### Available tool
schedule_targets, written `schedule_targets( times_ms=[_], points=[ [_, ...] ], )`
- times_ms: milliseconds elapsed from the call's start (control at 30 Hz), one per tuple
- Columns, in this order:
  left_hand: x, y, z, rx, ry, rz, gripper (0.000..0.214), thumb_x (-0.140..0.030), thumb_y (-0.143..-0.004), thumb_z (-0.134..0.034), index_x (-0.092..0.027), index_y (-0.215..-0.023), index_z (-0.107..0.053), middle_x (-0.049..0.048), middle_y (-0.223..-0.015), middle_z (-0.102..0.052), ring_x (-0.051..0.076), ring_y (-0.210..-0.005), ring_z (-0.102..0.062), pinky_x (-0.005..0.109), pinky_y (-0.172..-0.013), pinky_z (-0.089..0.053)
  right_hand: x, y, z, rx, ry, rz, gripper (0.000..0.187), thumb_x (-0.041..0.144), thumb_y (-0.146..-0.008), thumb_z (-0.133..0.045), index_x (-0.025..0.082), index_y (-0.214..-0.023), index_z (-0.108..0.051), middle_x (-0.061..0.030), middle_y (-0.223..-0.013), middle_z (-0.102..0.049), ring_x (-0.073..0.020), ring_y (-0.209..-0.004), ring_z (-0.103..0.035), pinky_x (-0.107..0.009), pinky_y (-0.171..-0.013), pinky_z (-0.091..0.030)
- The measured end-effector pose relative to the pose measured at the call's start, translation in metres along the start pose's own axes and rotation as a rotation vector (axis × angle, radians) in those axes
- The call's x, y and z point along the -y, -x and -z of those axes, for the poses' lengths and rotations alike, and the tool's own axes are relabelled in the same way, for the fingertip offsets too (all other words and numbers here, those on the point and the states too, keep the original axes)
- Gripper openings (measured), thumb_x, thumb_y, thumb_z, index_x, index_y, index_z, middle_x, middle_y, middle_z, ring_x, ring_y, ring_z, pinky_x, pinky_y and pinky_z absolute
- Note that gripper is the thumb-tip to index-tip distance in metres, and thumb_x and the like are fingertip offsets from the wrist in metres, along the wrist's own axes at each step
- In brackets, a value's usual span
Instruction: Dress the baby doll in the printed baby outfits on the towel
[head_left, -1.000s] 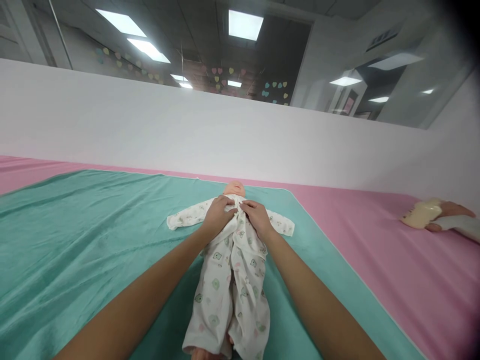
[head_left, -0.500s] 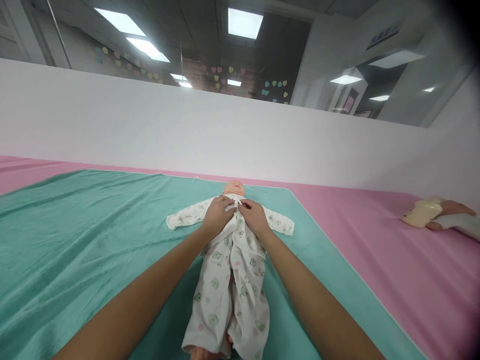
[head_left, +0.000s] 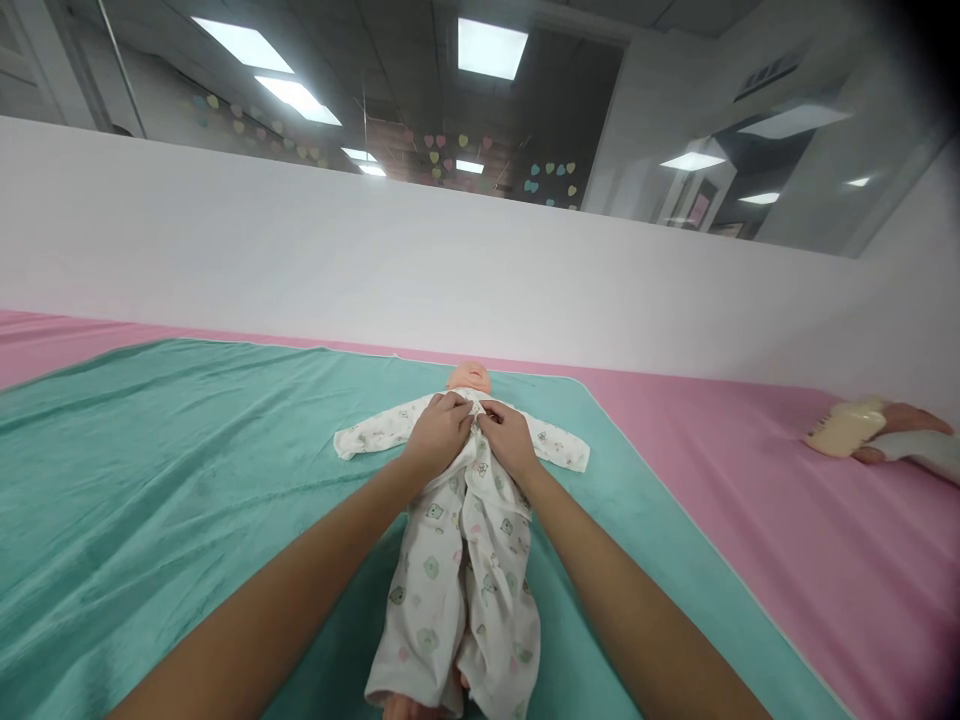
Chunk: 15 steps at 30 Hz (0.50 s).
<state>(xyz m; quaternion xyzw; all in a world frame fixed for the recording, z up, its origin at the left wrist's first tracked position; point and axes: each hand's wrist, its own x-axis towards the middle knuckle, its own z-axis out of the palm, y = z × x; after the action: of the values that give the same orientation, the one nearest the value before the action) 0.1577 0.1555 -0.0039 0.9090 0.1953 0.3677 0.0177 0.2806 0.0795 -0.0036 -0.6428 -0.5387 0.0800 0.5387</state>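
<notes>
A baby doll [head_left: 469, 376] lies on its back, head toward the wall and feet toward me. It wears a white long-sleeved baby outfit [head_left: 431, 600] printed with small green and pink figures; the sleeves spread out to both sides. At the upper chest, my left hand [head_left: 441, 432] pinches the front edge of the outfit with bent fingers. Close beside it, my right hand [head_left: 510, 436] pinches the opposite edge, the fingertips of both almost meeting. My fingers hide the fastening between them.
Under the doll is a wrinkled teal blanket [head_left: 187, 480] over a pink cover [head_left: 720, 470]. A white wall with a glass window [head_left: 525, 110] above it stands behind. At the far right lies a pale yellow object [head_left: 844, 428] beside a doll-like limb in light cloth.
Both hands stay at the doll's chest. The fingers have shifted only slightly, the left fingertips curling closer over the cloth.
</notes>
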Motion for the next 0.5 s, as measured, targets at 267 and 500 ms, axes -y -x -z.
schedule_targets(
  times_ms=[267, 500],
  points=[
    [-0.001, 0.001, -0.001, -0.013, 0.002, 0.024, 0.028, -0.019, -0.090, -0.039, -0.019, -0.095, -0.067, 0.0076, -0.098, -0.060, 0.022, -0.092, -0.049, 0.037, -0.088, -0.042, 0.011, 0.003, 0.003, 0.061, 0.224, 0.085, 0.030, 0.023, -0.077, -0.044, 0.025, -0.096, -0.067, -0.0012, -0.087, -0.064, -0.0183, -0.080, -0.052, -0.028, -0.076, -0.039],
    [0.002, -0.004, 0.003, 0.056, 0.280, 0.226, 0.027, -0.026, -0.087, -0.044, -0.022, -0.085, -0.071, 0.0050, -0.101, -0.061, 0.021, -0.097, -0.053, 0.035, -0.090, -0.043, 0.010, 0.004, 0.002, 0.090, 0.302, 0.141, 0.037, 0.022, -0.082, -0.044, 0.027, -0.113, -0.063, -0.0025, -0.104, -0.064, -0.0193, -0.094, -0.054, -0.030, -0.084, -0.039]
  ],
)
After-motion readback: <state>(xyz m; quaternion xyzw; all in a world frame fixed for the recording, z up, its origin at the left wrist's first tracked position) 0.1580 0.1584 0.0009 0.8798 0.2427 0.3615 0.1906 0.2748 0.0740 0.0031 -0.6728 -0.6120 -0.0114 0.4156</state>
